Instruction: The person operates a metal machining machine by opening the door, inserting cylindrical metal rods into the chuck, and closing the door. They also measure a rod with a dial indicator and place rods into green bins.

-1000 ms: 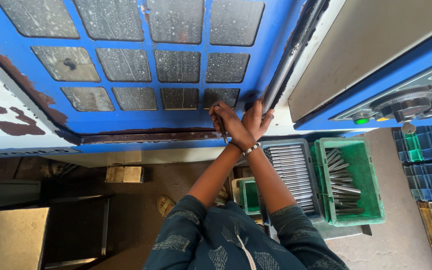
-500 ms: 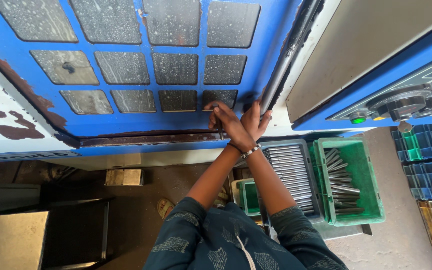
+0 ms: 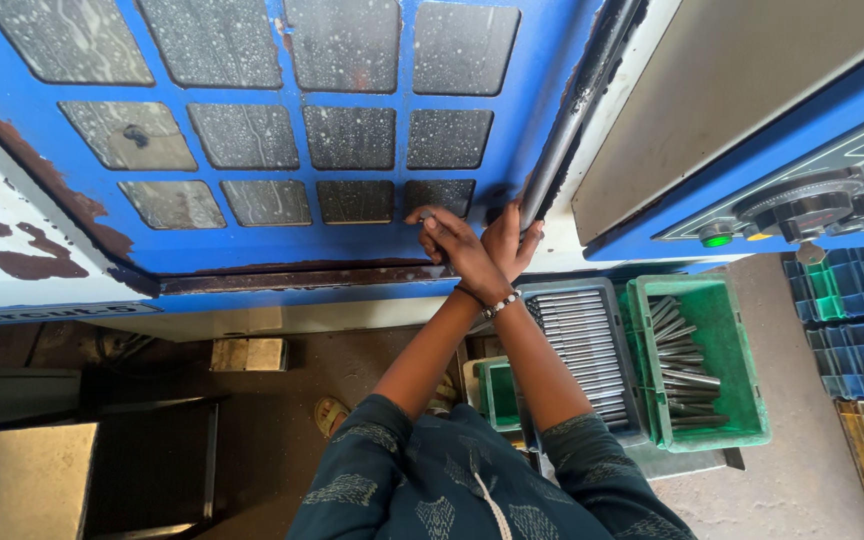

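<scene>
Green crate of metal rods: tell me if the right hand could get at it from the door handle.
Probably yes. The green crate sits open-topped beside the right hand, nothing between them.

Both arms stretched forward, wrists crossed; right hand (image 3: 452,243) curled, left hand (image 3: 510,240) fingers spread.

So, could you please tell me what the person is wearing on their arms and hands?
Both hands are bare, no gloves. The dark teal sleeves with a pale printed pattern end near the elbows, leaving the forearms uncovered. A beaded bracelet circles one wrist, a thin dark band the other.
</scene>
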